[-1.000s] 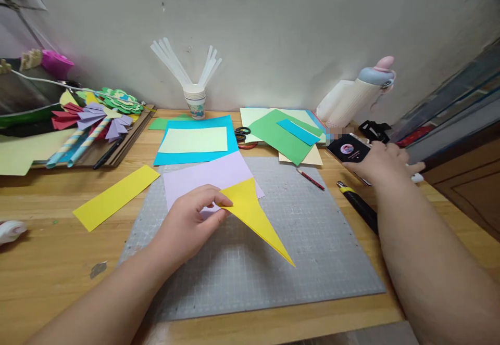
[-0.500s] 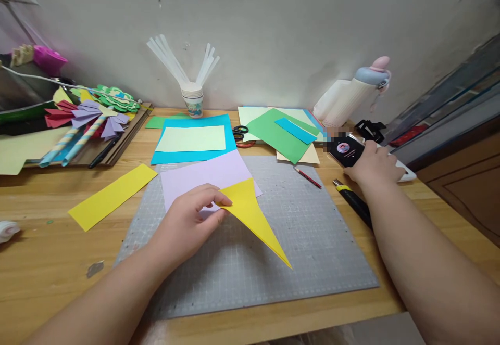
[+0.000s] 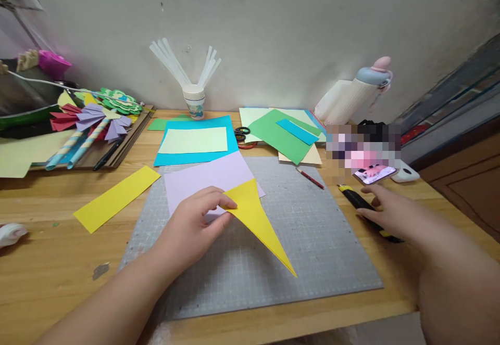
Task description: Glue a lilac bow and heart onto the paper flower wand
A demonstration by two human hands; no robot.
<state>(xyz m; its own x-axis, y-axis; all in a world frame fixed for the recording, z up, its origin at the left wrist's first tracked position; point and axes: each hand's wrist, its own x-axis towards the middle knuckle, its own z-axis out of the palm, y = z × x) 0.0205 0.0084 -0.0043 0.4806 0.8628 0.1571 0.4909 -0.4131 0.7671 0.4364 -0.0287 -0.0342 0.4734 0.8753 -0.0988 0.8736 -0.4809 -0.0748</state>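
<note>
My left hand (image 3: 203, 217) pinches a folded piece of yellow paper (image 3: 255, 217) by its upper left corner, between thumb and fingers. The paper's long narrow point slants down to the right above the grey cutting mat (image 3: 312, 251). A lilac sheet (image 3: 207, 178) lies partly under the hand and the yellow paper. On the right, my right hand (image 3: 378, 207) is over the black and yellow utility knife (image 3: 363, 204), fingers apart and holding nothing; whether they touch the knife I cannot tell. Beyond it lies a phone (image 3: 375, 174) with a lit screen, partly blurred out.
A yellow strip (image 3: 117, 199) lies left of the mat. Behind are blue paper (image 3: 156, 157), scissors (image 3: 242, 132), green paper (image 3: 269, 131), a pencil (image 3: 310, 177) and paper cups (image 3: 194, 100) holding white strips. A bottle (image 3: 347, 100) leans at the wall; paper flowers (image 3: 97, 116) lie left.
My right hand has left the phone and come back toward me, over the utility knife. The phone's screen picture has changed. My left hand still holds the yellow paper in much the same place.
</note>
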